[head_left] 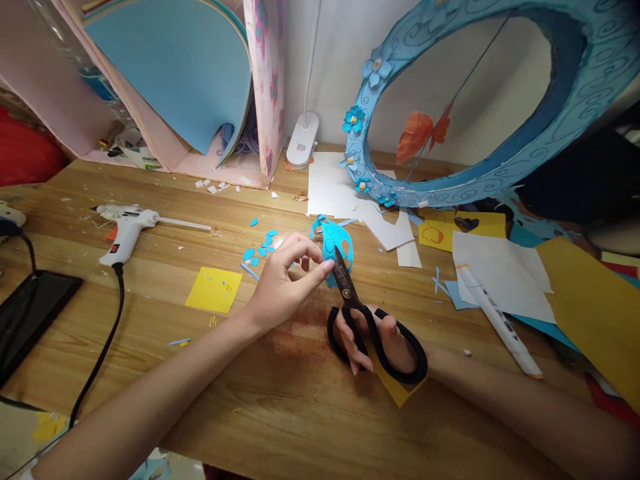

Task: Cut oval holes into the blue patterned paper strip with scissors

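Note:
Between the thumb and fingers of my left hand (289,273) is a bright blue piece of paper (330,241) with cut-out holes and outlined petal shapes. My right hand (395,343) is closed round the black handles of a pair of scissors (350,293). The dark blades point away from me and lie against the right part of the blue paper, close to my left thumb. Just left of the paper, several small blue petals (263,251) lie on the wooden table. A yellow paper square (214,289) with tiny scraps on it lies left of my left hand.
A white glue gun (129,223) with a black cable lies at left, near a dark phone-like slab (35,313). A blue decorated ring (370,127) stands at back right. White sheets and a white marker (500,323) lie at right. A pink shelf (267,93) stands behind.

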Available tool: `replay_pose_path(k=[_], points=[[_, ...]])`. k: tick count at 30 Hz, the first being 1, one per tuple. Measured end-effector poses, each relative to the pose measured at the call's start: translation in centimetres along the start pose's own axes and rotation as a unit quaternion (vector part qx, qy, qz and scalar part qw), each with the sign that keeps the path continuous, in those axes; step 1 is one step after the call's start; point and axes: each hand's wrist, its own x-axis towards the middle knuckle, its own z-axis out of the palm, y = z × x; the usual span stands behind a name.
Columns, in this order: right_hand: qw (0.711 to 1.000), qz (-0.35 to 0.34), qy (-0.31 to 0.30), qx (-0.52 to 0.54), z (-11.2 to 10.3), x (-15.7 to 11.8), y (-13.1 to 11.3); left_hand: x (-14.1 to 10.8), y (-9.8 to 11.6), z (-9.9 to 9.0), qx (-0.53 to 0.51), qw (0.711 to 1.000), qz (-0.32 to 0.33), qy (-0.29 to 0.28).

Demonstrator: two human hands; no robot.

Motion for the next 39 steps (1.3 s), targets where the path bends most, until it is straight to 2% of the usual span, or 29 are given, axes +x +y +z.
replay_pose_path(k=[7, 16, 25, 34, 39], points=[[0.999, 0.003, 0.002, -0.036, 0.5, 0.1, -1.0, -0.1, 0.1, 0.2, -0.029, 0.999, -0.014, -0.011], [0.999, 0.024, -0.004, -0.031, 0.5, 0.3, -1.3, 0.0, -0.4, 0.0, -0.054, 0.998, -0.022, -0.024], [0.999, 0.028, -0.018, -0.033, 0.4, 0.4, -1.6, 0.0, -0.7, -0.1, -0.056, 0.998, -0.026, 0.015], [0.999, 0.032, -0.014, -0.027, 0.2, 0.1, -1.0, -0.1, -0.8, -0.2, -0.049, 0.998, -0.006, 0.042], [0.999, 0.04, -0.028, -0.016, 0.4, 0.1, -1.4, -0.1, -0.7, -0.5, -0.005, 0.999, 0.035, 0.02]])
